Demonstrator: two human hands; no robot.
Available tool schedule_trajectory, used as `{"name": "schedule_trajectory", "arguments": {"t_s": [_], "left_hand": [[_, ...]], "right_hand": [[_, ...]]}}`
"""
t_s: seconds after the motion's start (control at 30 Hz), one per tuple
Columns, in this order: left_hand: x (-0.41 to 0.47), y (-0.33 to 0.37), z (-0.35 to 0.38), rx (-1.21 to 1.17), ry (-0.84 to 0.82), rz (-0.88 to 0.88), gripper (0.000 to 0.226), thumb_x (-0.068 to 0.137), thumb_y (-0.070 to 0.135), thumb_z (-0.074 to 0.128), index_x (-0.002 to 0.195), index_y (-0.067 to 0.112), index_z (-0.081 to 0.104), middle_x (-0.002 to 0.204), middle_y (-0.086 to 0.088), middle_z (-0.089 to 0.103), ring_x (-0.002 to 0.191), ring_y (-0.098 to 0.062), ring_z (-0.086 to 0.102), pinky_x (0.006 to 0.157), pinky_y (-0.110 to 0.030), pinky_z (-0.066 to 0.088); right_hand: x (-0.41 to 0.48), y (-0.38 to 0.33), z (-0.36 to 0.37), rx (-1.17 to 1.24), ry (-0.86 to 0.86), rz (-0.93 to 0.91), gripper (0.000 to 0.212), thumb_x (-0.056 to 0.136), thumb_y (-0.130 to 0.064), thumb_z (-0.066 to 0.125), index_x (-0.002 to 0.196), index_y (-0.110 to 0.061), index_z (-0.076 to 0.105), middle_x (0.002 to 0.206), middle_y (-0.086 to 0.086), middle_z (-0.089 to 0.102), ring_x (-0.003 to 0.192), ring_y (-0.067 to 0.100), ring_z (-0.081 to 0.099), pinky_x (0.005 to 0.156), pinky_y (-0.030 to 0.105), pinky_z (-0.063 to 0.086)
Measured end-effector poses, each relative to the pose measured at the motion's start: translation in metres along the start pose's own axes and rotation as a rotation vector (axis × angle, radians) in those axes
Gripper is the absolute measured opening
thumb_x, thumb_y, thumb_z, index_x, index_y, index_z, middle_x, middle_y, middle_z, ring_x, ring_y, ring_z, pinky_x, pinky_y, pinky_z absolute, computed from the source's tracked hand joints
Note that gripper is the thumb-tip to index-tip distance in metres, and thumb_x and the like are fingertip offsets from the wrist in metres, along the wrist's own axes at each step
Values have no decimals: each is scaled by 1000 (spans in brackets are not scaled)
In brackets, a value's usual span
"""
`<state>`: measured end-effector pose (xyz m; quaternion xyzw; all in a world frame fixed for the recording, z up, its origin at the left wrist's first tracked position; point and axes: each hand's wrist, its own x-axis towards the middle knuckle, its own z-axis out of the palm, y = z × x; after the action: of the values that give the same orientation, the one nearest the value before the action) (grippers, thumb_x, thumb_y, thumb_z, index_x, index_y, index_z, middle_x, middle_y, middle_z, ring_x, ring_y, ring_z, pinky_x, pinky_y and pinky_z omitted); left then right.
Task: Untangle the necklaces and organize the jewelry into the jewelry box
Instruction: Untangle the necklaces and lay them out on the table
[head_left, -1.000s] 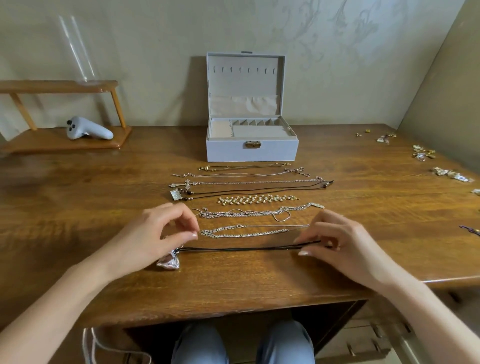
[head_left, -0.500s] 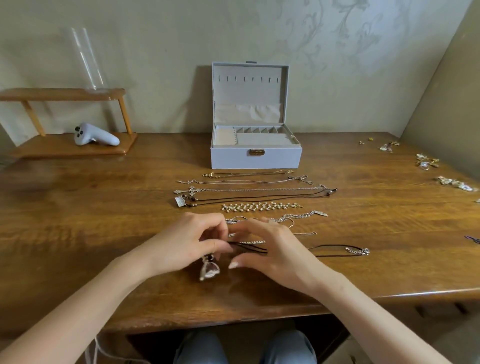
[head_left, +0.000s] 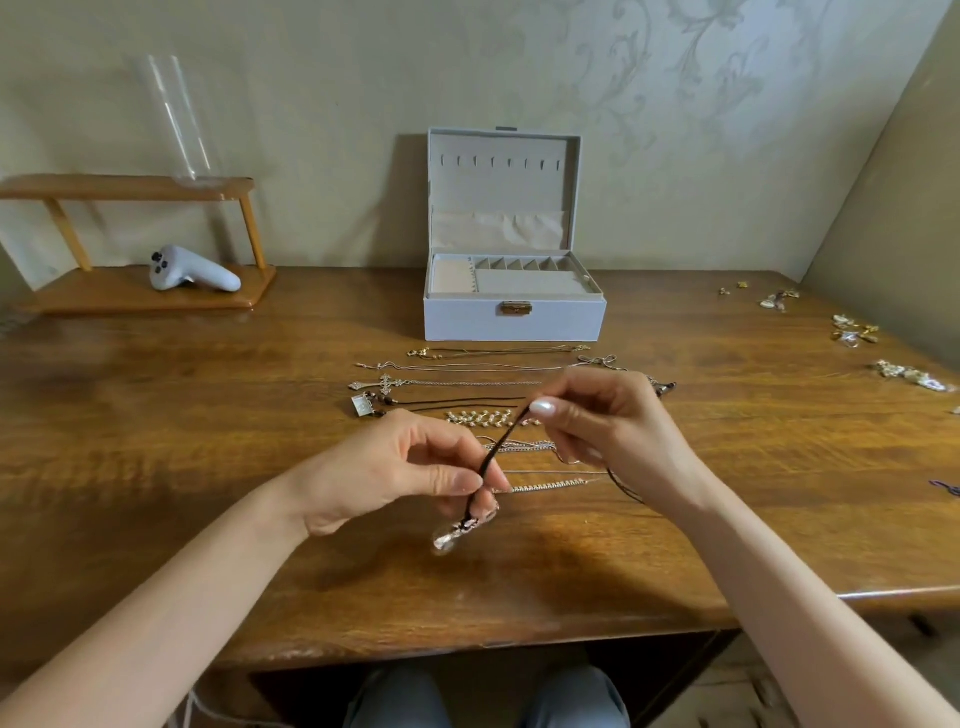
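Closest to us, over the near edge of the brown wooden table (head_left: 208, 441), our left hand (head_left: 400, 467) pinches the thin black cord necklace (head_left: 501, 444) low down, right above its clear silvery teardrop pendant (head_left: 457, 532). The pendant hangs below our fingers; we can't tell if it touches the wood. Our right hand (head_left: 608, 431) pinches the same cord higher up. The cord looks soft, floppy and light, and the pendant is probably the only weight and maybe breakable, so we'd grip close to it to stop any swing. Beyond lies the row of straightened metal chains (head_left: 457, 383). At the middle of the far edge the pale grey jewelry box (head_left: 514, 317) stands open.
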<state>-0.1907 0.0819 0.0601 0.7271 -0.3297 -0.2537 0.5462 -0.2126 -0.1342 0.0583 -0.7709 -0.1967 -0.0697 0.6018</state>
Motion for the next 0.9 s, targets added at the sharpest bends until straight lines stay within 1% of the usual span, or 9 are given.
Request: {"name": "schedule_trajectory", "arguments": {"t_s": [0.07,0.17,0.27,0.37,0.47,0.53,0.7,0.83,0.9], "left_hand": [[2,1,3,12,18,-10,9,79,14,65,85,12,71,78,-4,71,74,-13,65,59,-19,49],[6,1,7,12,66,-10,9,72,15,71,79,11,69,73,-5,70,67,-15,61,52,-19,46],[10,1,9,-29,89,0,9,73,15,69,78,9,65,71,-7,68,66,-15,62,51,-19,46],[12,1,11,-129,146,16,9,73,14,67,77,8,63,68,-5,68,64,-15,63,50,-20,46],[15,-1,13,-186,196,41,8,73,14,65,75,7,60,67,-7,68,64,-16,63,49,-19,45],[17,-1,14,-196,215,58,8,73,14,65,74,9,60,68,-7,68,65,-15,64,49,-19,45],[17,0,17,-189,189,78,11,76,17,63,77,8,57,71,-5,69,70,-14,65,52,-19,46],[18,1,20,-210,167,84,10,78,17,61,78,7,59,72,-5,68,71,-15,65,52,-20,46],[17,2,21,-187,144,96,11,80,17,60,82,7,60,73,-4,67,71,-14,63,55,-20,47]], "right_hand": [[0,0,-1,21,9,-2,14,82,-29,67,69,-25,67,49,-1,52,43,7,36,44,14,29],[-2,-3,-2,83,18,-12,13,81,-25,63,69,-24,69,50,-1,53,44,7,36,45,14,29],[-3,-6,-3,162,24,-39,14,83,-21,61,71,-20,67,52,-1,53,45,8,35,45,14,28],[-3,-8,-5,214,24,-62,14,84,-19,60,72,-14,64,52,1,54,45,9,32,45,15,28],[-4,-11,-6,235,-4,-81,14,82,-23,65,69,-21,64,54,2,55,44,8,33,45,15,28],[-4,-12,-7,240,-12,-80,14,80,-29,63,69,-22,63,55,2,56,44,9,32,45,16,28],[-3,-13,-8,284,-37,-61,12,80,-27,61,69,-21,59,55,3,57,42,8,29,44,19,24],[-3,-13,-9,318,-40,-64,12,79,-26,60,70,-20,58,56,3,57,41,9,28,45,26,20],[-3,-13,-8,332,-34,-57,11,79,-26,60,70,-21,58,55,3,57,40,9,27,45,27,19]]}}
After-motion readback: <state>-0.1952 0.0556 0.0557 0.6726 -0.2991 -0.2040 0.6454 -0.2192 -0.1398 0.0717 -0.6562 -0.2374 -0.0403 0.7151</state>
